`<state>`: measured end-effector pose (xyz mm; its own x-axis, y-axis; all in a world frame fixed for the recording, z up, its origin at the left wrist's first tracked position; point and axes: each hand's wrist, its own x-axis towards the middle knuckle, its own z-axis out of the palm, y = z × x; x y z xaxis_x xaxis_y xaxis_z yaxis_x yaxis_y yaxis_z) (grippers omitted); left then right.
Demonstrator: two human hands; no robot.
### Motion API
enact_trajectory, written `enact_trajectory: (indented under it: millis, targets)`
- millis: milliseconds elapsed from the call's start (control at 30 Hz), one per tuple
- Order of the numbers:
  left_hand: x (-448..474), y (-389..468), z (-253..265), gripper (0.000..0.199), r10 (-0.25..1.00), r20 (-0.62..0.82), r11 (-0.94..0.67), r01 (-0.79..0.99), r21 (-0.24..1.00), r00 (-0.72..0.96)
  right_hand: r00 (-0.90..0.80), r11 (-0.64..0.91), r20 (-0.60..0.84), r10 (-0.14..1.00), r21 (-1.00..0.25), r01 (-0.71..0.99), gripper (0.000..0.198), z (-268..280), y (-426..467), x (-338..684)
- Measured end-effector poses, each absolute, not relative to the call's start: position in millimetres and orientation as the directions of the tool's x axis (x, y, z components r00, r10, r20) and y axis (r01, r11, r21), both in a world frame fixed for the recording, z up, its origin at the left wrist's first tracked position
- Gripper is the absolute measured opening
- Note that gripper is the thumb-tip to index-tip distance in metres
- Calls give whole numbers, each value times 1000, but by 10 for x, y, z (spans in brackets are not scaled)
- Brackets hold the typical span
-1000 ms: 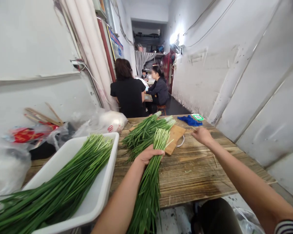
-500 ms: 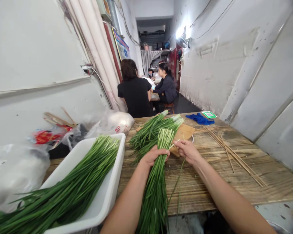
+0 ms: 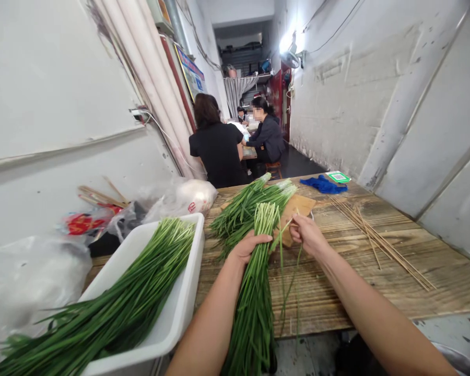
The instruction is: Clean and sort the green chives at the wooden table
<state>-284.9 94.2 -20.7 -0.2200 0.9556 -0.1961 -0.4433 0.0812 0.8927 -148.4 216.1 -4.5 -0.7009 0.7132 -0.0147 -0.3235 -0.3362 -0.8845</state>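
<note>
Left grip [image 3: 253, 246] round greens [image 3: 256, 292]; right grip [image 3: 307, 235] pinching stalks [image 3: 285, 227]; plank table [image 3: 332, 282], scuffed white walls [image 3: 348, 115].

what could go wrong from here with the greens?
The green bundle extends past the table edge; if the left hand loosens, it might slide off. Thin stalks in the right hand could drop. Leaves overhanging the white tray might get snagged.

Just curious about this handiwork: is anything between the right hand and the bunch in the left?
Only a few loose green strands, hanging between the right hand, which seems to pinch some, and the green bunch in the left hand. Nothing else visible blocks it.
</note>
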Motion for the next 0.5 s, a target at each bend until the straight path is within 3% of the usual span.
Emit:
enact_trajectory:
  millis: [133, 367, 500]
  targets:
    - [-2820, 956, -193, 41, 959, -220, 109, -483, 869, -179, -640, -478, -128, 758, -777, -410, 23, -66, 2353, -1485]
    - [-2779, 975, -221, 43, 951, -242, 120, -492, 862, -192, -756, -707, -339, 560, -671, -223, 27, -150, 2326, -1530]
    - [-2739, 1005, -229, 48, 930, -268, 122, -478, 870, -252, -746, -705, -345, 570, -671, -229, 26, -226, 2224, -1604]
